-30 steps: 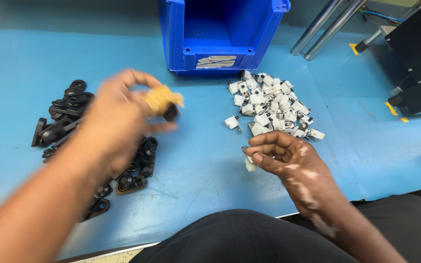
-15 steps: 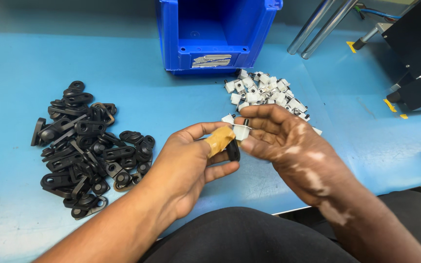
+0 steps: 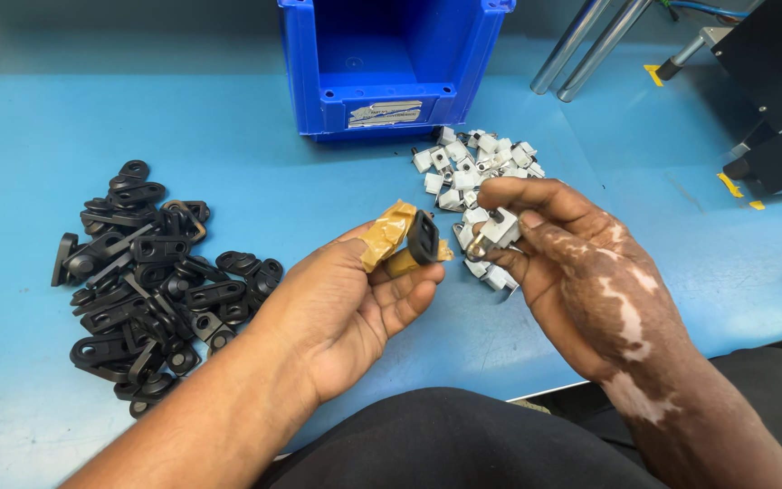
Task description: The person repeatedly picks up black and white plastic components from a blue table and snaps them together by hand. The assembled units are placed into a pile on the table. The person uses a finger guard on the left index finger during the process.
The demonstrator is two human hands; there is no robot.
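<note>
Over a wide blue worktable (image 3: 228, 118), two bare hands at chest height, forearms angling in from the lower corners. At the far edge, an open-fronted blue plastic bin (image 3: 391, 63); to its right, two slanting metal rods (image 3: 581, 45) and a black machine housing (image 3: 780, 81). On the left of the table, a sprawling heap of flat black plastic link plates with round holes (image 3: 151, 281); right of centre, just in front of the bin, a smaller pile of white blocky plastic clips (image 3: 472, 167).

Left hand (image 3: 355, 299) palm up, fingers curled inward, thumb and forefinger wrapped in tan tape (image 3: 389, 235) and clamped on one small black plastic plate (image 3: 424, 237). Plate held on edge above the table between the two piles, long axis roughly upright, broad face turned right toward the other hand.

Right hand (image 3: 581, 281) back toward the camera, wrist bent, fingertips closed together on a small white plastic clip with a dark stud (image 3: 498, 226). Clip tilted, stud end up and slightly left, facing the black plate just beside it; whether touching or narrowly apart, impossible to tell. More white clips directly beneath the right fingers.
</note>
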